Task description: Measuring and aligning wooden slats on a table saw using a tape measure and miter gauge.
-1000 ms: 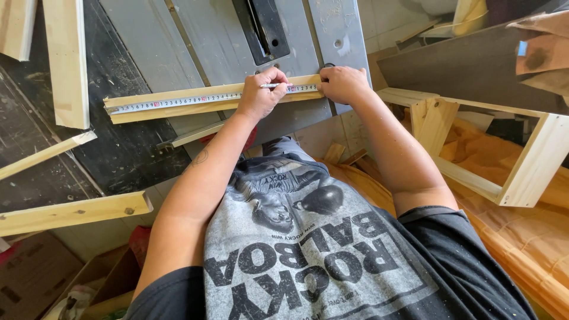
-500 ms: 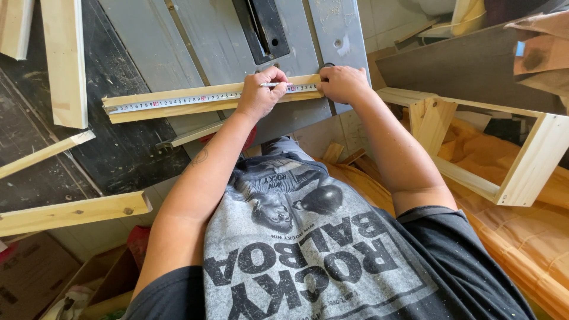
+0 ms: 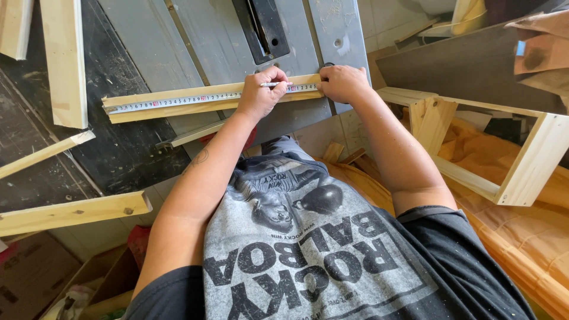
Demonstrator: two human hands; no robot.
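Head view, looking down over a grey printed shirt onto a grey metal saw worktop (image 3: 207, 41) with a black blade insert (image 3: 264, 26) near its far edge.

Lying across the near edge of the worktop: a pale wooden strip (image 3: 178, 109), long axis running left to right, left end jutting out over the dark floor boards. On top of the strip, a tape measure blade (image 3: 178, 101) stretched flat along it, white with red and black marks.

Left hand (image 3: 259, 95) resting on the strip near its right end, grip pressed together, pinching a thin pen or pencil (image 3: 275, 84) whose tip touches the tape; exact kind of marker too small to tell. Right hand (image 3: 341, 83) just beside it, at the right end of the strip by the worktop's near right corner, fingers curled and pressing down on the end of strip and tape; whether anything sits inside that grip cannot be told.

Left of the worktop: several loose pale wood battens, one upright plank (image 3: 64, 59) at the far left, one angled batten (image 3: 71, 213) nearer. To the right, an open wooden frame (image 3: 527, 166) over orange cloth (image 3: 521, 237). A cardboard box (image 3: 89, 278) at the lower left.
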